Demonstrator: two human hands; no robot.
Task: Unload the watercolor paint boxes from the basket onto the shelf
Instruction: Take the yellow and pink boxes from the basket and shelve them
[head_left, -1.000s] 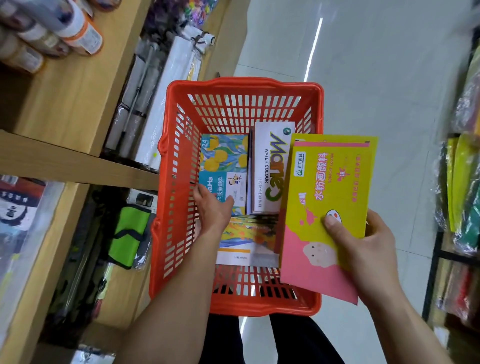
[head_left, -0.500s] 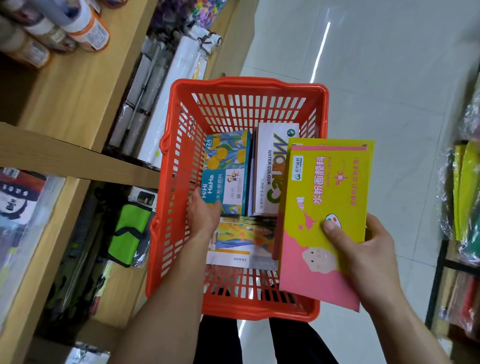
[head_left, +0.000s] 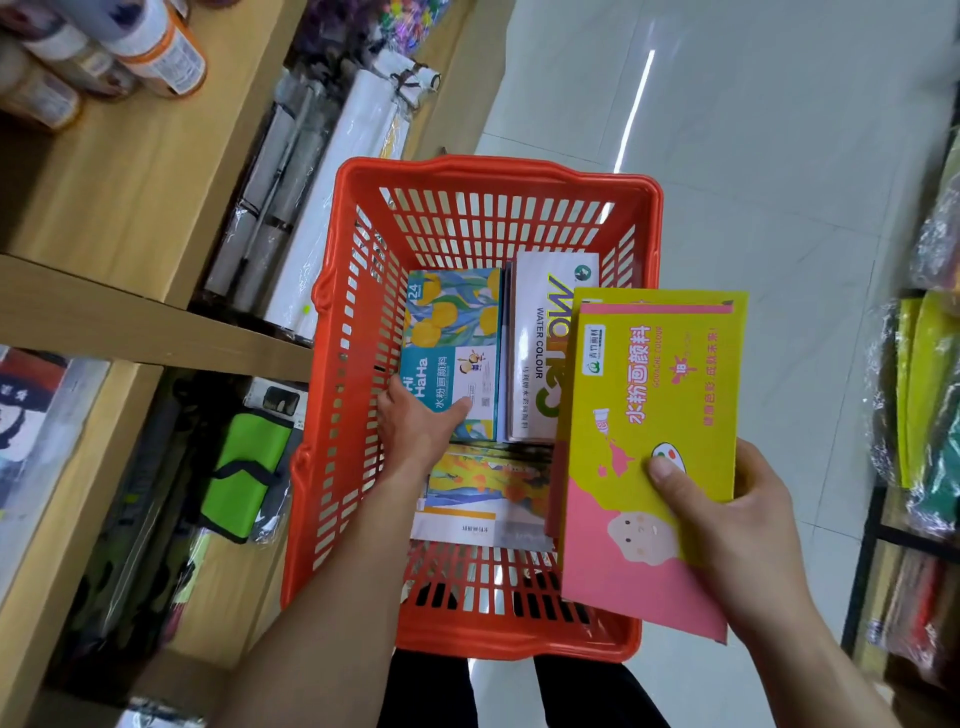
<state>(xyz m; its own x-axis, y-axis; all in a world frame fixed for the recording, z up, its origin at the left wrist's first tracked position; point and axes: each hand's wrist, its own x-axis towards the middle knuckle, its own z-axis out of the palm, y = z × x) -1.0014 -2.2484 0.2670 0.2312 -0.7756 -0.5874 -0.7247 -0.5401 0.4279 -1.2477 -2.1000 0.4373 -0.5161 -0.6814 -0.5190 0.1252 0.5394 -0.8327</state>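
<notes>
The blue box (head_left: 451, 353) is now tipped up in the red basket (head_left: 498, 174), gripped by the left hand (head_left: 415, 431). The right hand (head_left: 727, 525) grips the yellow and pink box (head_left: 649, 405) at the right of the frame.

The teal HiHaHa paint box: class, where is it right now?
In the head view, the teal HiHaHa box sits inside the red basket, left of the white water colour box, gripped by the left hand.

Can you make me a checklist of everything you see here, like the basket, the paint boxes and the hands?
Surface: wooden shelf on the left.
Job's things: red basket holds teal box, white box, orange box.
Clutter: green pouch, paper rolls, bottles.
Grippers: left hand grips teal box; right hand holds yellow-pink box.
Cables: nothing seen.
Surroundings: tiled floor.
</notes>
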